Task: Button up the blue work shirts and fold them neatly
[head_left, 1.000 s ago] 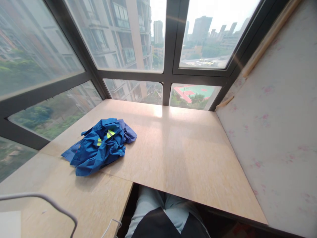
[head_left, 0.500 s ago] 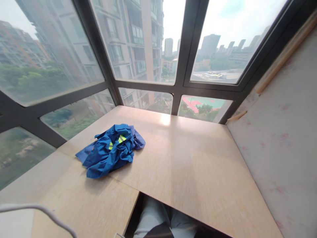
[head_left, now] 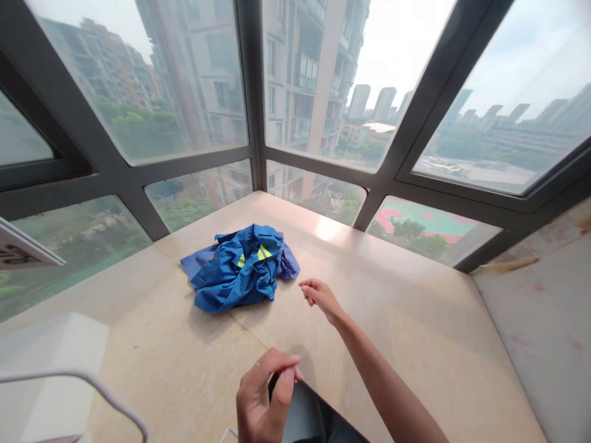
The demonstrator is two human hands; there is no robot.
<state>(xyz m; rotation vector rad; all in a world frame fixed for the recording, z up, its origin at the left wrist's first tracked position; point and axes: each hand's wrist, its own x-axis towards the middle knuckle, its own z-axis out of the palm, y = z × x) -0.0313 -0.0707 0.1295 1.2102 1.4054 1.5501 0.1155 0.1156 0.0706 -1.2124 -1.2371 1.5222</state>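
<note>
A crumpled blue garment with yellow-green and grey reflective strips [head_left: 235,267] lies on the light wooden desktop [head_left: 397,320]. A purplish-blue cloth part [head_left: 289,263] shows at its right side. My right hand [head_left: 320,299] hovers just right of the garment, apart from it, its fingers curled together around nothing. Nearer to me, my left hand [head_left: 265,391] is raised above the desk's front cutout. Its fingers bend toward the thumb, the tips close together, and no object shows between them.
Dark-framed windows [head_left: 256,92] enclose the far and left sides. At the left front are a white box-like object [head_left: 60,375] and a grey cable [head_left: 87,378]. A printed panel [head_left: 25,246] juts in from the left edge. A patterned wall [head_left: 540,320] borders the right.
Both hands have come into view from below. The view has turned left, so the garment appears farther right. The garment keeps its crumpled shape.
</note>
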